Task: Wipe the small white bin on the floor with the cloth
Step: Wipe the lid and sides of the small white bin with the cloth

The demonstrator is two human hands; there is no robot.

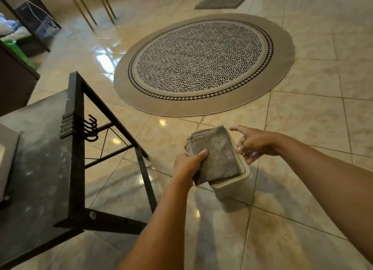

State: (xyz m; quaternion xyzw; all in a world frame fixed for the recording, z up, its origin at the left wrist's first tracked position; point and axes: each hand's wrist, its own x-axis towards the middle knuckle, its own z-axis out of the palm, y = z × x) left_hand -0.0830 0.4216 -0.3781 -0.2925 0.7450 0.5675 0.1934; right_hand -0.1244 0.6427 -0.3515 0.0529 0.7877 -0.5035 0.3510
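A small white bin stands on the tiled floor in front of me. A folded grey cloth lies flat over its lid and hides most of the top. My left hand grips the cloth's near left edge, thumb on top. My right hand rests on the bin's far right rim, fingers spread, steadying it. Only the bin's front right corner and part of its side show below the cloth.
A black metal-framed table with hooks stands close on the left. A round patterned rug lies beyond the bin. Chair legs and a grey mat are farther back. Glossy tiles surround the bin.
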